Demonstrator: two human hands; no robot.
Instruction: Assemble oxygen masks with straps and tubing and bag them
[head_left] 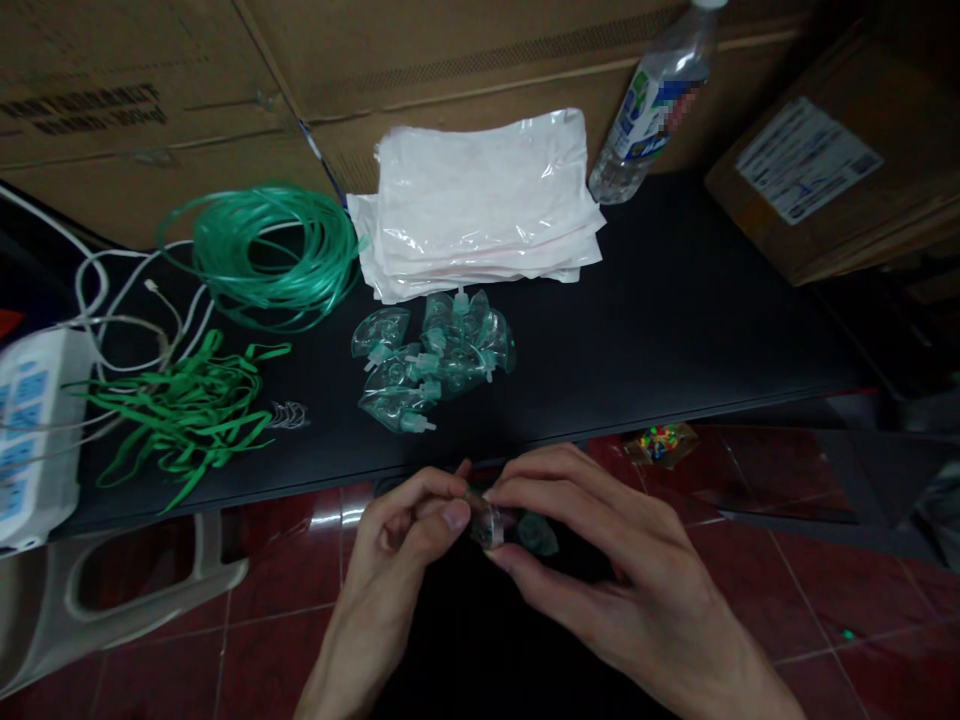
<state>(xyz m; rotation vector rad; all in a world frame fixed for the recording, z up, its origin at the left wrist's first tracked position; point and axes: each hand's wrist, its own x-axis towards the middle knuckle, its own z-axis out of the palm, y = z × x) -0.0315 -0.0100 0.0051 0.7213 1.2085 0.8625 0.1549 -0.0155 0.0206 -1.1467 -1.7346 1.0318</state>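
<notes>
The face mask point(538, 533) which you hold is of dark, see-through green. Before you, the pile of masks point(459, 372) is clear with a teal tint, the tubing coil point(221, 250) is sea-green, and the straps point(199, 410) are bright green. Your packets point(484, 195) are white, the tabletop point(660, 310) black, the floor tiles point(277, 650) dark red with paler lines.

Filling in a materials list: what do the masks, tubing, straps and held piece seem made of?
Masks: likely thin plastic, glossy; see-through green with highlights.
Tubing: probably flexible plastic, smooth; translucent, loosely coiled.
Straps: perhaps elastic or fabric, matte; flat, opaque, limp tangle.
Held piece: probably clear plastic, shiny; light glints off it, but partly covered, so unsure.
</notes>
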